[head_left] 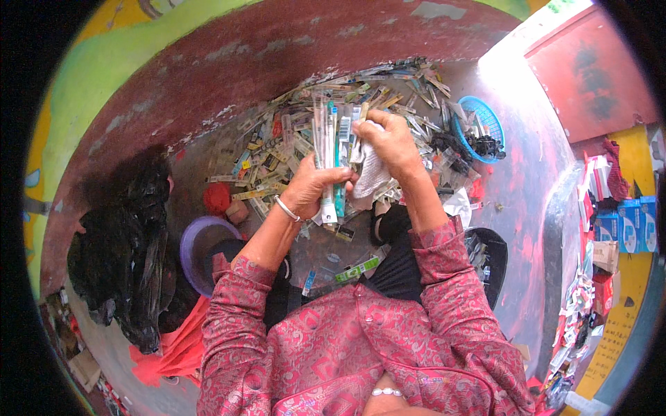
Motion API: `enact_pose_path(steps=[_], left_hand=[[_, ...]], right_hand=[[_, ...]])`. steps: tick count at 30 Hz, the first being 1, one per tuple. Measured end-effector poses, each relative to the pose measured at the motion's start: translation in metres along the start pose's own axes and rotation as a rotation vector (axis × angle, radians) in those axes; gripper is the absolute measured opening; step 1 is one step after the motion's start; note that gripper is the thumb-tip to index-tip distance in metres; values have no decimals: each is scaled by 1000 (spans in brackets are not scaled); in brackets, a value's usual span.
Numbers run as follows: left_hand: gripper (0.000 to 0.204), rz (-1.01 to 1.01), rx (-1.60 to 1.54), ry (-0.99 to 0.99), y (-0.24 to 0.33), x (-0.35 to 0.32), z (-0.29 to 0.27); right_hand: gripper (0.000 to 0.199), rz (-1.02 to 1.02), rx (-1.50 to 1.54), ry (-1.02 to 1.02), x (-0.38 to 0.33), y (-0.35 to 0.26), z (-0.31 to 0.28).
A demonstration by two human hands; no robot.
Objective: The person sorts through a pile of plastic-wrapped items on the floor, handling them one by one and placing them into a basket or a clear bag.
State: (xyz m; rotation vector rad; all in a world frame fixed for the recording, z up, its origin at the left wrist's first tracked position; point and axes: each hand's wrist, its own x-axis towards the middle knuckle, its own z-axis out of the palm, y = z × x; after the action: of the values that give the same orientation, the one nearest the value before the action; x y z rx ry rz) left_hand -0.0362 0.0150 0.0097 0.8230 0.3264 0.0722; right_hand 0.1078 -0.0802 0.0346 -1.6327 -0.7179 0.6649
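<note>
Upright in my left hand (311,185) is a bundle of long, slim clear packets (325,142), some white and some teal inside, one with a barcode; my thumb lies across the front. The exact contents are too small to tell. My right hand (393,142) is closed just beside the bundle's upper right, gripping a crumpled whitish cloth (374,172) that hangs below the fingers. A pale slim strip (363,114) shows at its fingertips; whether it is pinched there I cannot tell. Behind both hands spreads a heap of similar slim packets (274,156) on the floor.
A blue plastic basket (498,121) with dark scraps stands at the right. Left of my legs are a purple basin (191,260) and a large black plastic bag (135,270). Red cloth (177,347) lies nearby. A maroon wall (201,80) curves behind the heap. Blue boxes (628,225) sit far right.
</note>
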Motion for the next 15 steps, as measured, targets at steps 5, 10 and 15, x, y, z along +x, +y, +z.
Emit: enact_pose_path(steps=[5, 10, 15], left_hand=[[39, 24, -24, 57, 13, -6, 2], [39, 25, 95, 29, 1, 1, 3], [27, 28, 139, 68, 8, -18, 16]], right_hand=[[15, -36, 160, 325, 5, -1, -19], [8, -684, -490, 398, -14, -27, 20], [8, -626, -775, 617, 9, -11, -2]])
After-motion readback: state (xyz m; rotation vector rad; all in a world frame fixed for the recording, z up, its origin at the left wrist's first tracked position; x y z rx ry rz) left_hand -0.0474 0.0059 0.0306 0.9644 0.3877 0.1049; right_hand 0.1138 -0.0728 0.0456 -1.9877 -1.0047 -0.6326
